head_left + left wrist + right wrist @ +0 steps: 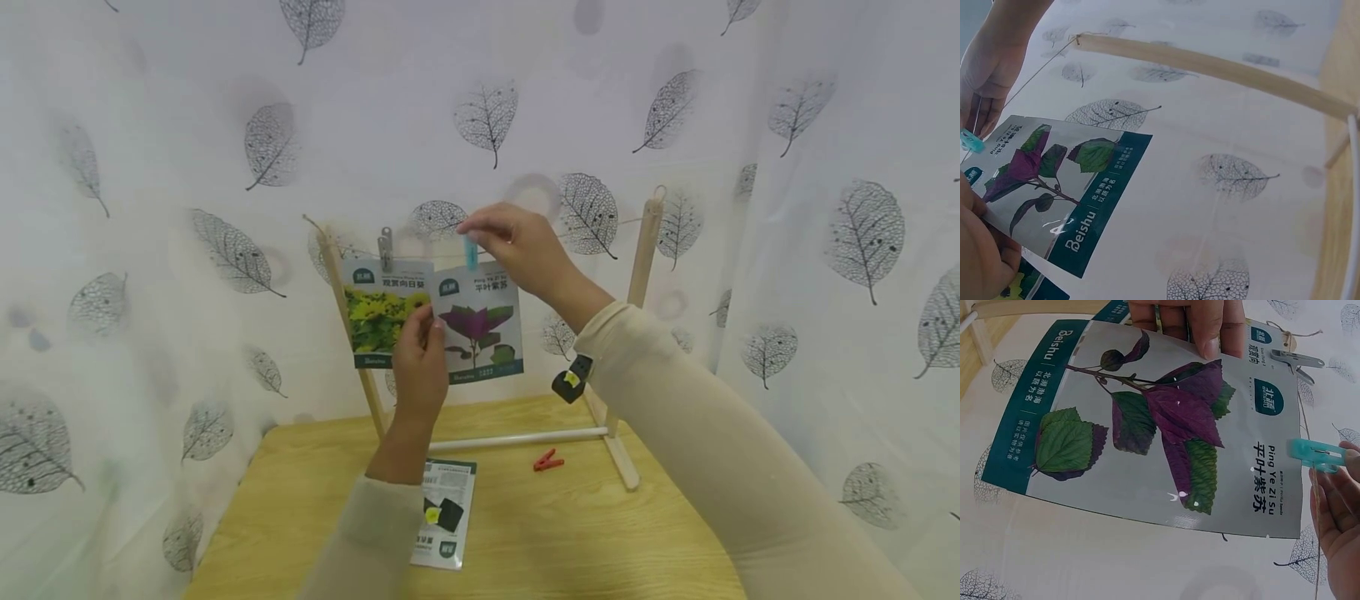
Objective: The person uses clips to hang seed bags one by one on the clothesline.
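Note:
In the head view my right hand (528, 250) pinches a turquoise clothespin (471, 252) at the string. The clothespin sits on the top edge of a seed packet (480, 292) with purple and green leaves. My left hand (422, 358) holds this packet by its left edge, thumb in front, as the right wrist view shows. To its left hangs a packet with yellow flowers (367, 321), under a grey clothespin (386, 250) on the string; my left fingers partly cover it. The right wrist view shows the turquoise clothespin's (1316, 452) jaws at the packet's edge, beside the string (1317, 519).
A wooden frame (643, 250) carries the string between two posts, with a white bar (517, 437) low across it. On the wooden table (570, 533) lie a red clip (548, 460) and another seed packet (457, 542), partly behind my left forearm. A leaf-patterned curtain (420, 125) hangs behind.

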Motion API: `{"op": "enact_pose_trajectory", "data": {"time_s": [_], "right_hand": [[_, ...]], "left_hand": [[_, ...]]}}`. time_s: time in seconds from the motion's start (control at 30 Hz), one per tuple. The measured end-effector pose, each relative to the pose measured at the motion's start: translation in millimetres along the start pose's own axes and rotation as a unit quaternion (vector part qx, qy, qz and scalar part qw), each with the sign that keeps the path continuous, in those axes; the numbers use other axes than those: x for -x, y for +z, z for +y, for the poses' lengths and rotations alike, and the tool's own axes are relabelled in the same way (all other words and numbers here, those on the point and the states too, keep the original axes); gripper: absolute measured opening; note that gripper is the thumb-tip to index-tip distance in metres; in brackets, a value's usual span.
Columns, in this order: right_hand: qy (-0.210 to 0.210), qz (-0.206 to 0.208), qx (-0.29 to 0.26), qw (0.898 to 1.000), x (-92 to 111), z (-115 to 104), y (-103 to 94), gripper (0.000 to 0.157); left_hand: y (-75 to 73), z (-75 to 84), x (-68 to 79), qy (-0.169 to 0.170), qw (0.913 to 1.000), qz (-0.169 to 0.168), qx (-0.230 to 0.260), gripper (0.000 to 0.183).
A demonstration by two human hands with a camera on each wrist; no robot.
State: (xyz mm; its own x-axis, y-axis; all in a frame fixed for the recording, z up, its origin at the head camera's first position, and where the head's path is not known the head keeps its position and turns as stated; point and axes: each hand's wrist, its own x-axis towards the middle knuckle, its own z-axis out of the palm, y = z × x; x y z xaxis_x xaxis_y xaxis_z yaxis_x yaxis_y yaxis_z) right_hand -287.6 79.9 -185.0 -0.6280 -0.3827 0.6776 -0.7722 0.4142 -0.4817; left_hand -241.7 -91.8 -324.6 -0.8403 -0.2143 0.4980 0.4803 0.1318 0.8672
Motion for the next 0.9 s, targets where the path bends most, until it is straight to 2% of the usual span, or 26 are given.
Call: {"op": "enact_pose_trajectory", "data": {"time_s": [0.2,0.9], "right_hand": [[0.017,-0.003,-0.005,1.0,0.3,-1.6,1.2,0.02],[0.044,-0.02,-0.013,0.999,1.4,-1.5,1.1,0.022]], "left_hand": [[0.5,0.1,-1.7,-0.007,1.0,0.004,0.001,0.031],[-0.5,3.4,-3.2,0.005,1.0,0.006,-0.001,0.03]]}}
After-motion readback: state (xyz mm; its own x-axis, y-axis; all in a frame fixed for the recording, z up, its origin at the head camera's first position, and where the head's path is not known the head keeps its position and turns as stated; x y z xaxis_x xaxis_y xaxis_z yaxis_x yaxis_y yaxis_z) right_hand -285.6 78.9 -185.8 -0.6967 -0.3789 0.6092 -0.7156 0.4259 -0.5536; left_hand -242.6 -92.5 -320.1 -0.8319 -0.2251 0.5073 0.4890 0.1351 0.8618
